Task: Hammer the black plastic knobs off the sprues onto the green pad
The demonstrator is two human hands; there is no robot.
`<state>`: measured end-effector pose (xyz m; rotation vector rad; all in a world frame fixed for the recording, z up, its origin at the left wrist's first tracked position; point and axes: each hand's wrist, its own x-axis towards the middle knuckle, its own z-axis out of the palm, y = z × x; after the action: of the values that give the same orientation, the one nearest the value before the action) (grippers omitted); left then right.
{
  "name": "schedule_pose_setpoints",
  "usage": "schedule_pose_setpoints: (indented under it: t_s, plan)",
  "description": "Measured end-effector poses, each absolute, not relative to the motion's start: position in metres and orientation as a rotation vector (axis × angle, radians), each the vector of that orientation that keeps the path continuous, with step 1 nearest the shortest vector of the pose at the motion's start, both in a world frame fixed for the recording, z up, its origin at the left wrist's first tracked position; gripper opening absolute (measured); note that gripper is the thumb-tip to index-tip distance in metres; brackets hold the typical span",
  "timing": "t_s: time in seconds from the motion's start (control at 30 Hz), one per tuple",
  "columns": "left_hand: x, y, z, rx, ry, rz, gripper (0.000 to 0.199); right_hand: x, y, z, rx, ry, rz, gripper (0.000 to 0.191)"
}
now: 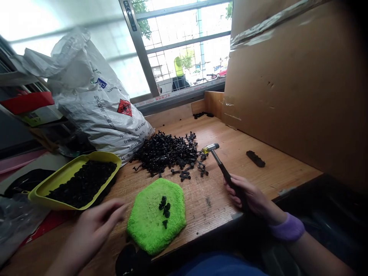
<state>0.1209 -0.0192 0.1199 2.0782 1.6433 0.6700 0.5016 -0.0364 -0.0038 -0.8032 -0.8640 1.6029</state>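
My right hand is wrapped round the dark handle of a small hammer, its metal and yellow head raised over the table. A purple band circles that wrist. My left hand, blurred by motion, is left of a bright green fuzzy pad; whether its fingers hold anything is hidden by the blur. Several small black parts lie on the pad. Behind the pad spreads a large pile of black parts. At the left, a yellow tray holds many small black pieces.
A big white printed sack stands behind the tray. Tall cardboard borders the right side. A dark strip lies on the wooden table. Beyond the window, a person in yellow-green is outside.
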Motion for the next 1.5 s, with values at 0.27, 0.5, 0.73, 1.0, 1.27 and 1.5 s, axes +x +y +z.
schedule_pose_setpoints:
  t_s: [0.27,0.5,0.73,1.0,1.27,1.5]
  plan:
    - [0.282,0.105,0.071,2.735,1.399,0.042,0.020,0.504,-0.037,-0.005,-0.773,-0.807,1.568,0.020]
    - [0.283,0.108,0.057,2.623,1.501,0.123,0.011,0.507,-0.039,-0.007,-0.736,-0.785,1.632,0.014]
    - [0.209,0.077,0.083,2.386,1.595,0.756,0.020,0.507,-0.039,-0.006,-0.709,-0.756,1.663,0.013]
    - [0.105,0.004,0.039,1.875,1.721,1.112,0.024,0.506,-0.040,-0.004,-0.724,-0.772,1.676,0.014]
    - [0.119,0.001,0.041,1.421,1.596,1.213,0.028,0.505,-0.042,-0.004,-0.738,-0.814,1.636,0.015]
    - [0.146,-0.006,0.049,0.840,1.142,1.168,0.025,0.506,-0.040,-0.006,-0.742,-0.835,1.634,0.016]
